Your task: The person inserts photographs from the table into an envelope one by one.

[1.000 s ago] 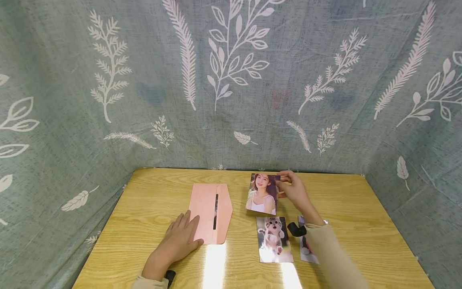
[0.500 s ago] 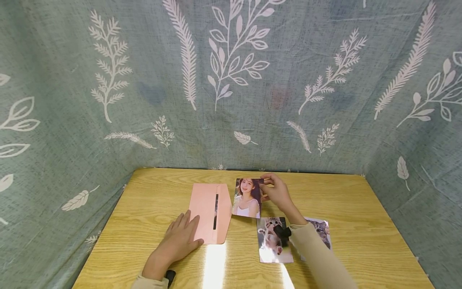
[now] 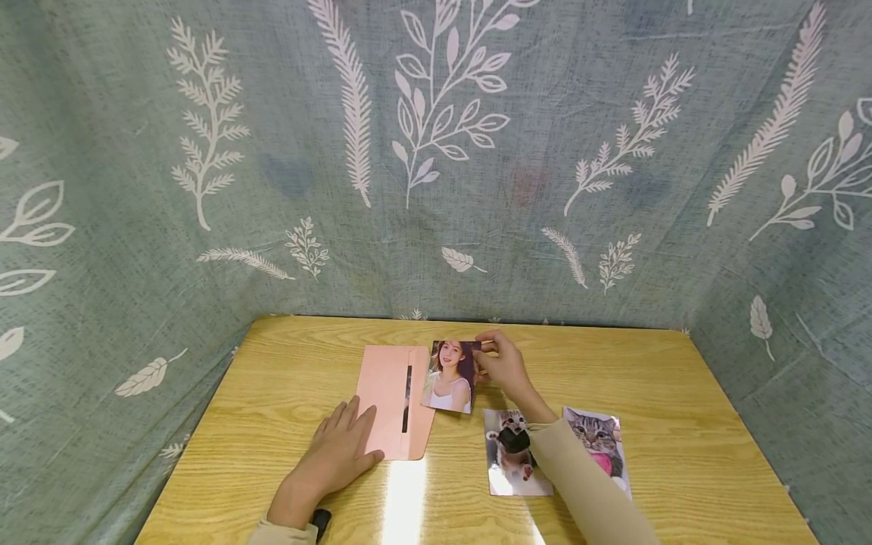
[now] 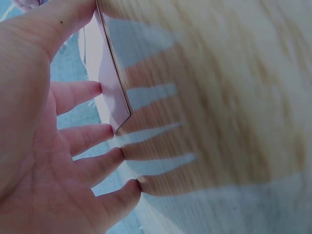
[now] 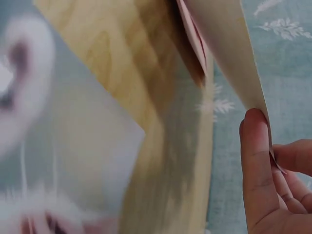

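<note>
A pink envelope (image 3: 384, 401) lies on the wooden table, a dark strip showing through a slot near its right side. The left hand (image 3: 337, 454) rests with spread fingers on its lower left part; in the left wrist view the fingers of that hand (image 4: 73, 146) reach the envelope's edge (image 4: 113, 92) and the tabletop. Between thumb and fingers the right hand (image 3: 507, 371) pinches the right edge of a portrait photo (image 3: 450, 382), whose left edge overlaps the envelope's flap. In the right wrist view the hand (image 5: 273, 180) grips the photo (image 5: 229, 44), seen from its pale back.
A kitten photo (image 3: 504, 477) lies below the right hand, partly covered by a black wrist device (image 3: 514, 440). Right of it is a grey cat photo (image 3: 596, 435), partly under the sleeve (image 3: 586, 484). A patterned cloth (image 3: 436, 227) hangs behind the table (image 3: 681, 424).
The right hand has moved left with the portrait photo, from above the kitten photo to the envelope's right side. More of the grey cat photo shows. The left hand has stayed in place.
</note>
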The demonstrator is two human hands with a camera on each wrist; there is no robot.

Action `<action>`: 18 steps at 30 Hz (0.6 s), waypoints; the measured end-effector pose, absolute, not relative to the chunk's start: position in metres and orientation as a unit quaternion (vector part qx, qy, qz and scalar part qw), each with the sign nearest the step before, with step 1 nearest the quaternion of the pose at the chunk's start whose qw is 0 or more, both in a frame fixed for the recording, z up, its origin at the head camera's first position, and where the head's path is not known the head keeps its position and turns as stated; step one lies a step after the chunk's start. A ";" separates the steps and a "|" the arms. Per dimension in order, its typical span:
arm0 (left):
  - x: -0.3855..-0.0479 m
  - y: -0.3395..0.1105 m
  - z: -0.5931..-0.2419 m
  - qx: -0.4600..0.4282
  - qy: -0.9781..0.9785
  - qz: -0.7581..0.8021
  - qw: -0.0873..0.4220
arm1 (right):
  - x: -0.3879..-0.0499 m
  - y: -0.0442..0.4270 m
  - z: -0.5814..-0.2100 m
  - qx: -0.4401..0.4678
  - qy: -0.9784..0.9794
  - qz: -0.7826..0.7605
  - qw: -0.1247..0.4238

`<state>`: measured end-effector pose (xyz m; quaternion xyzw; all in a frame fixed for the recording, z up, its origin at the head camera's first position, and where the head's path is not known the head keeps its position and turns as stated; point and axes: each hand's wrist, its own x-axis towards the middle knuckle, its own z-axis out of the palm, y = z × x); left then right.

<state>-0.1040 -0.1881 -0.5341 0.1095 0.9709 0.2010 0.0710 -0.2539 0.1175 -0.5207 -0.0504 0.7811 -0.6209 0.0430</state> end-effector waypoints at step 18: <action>-0.104 -0.187 -0.530 0.106 0.972 0.193 0.076 | -0.249 0.093 -0.536 -0.070 0.793 -0.602 0.064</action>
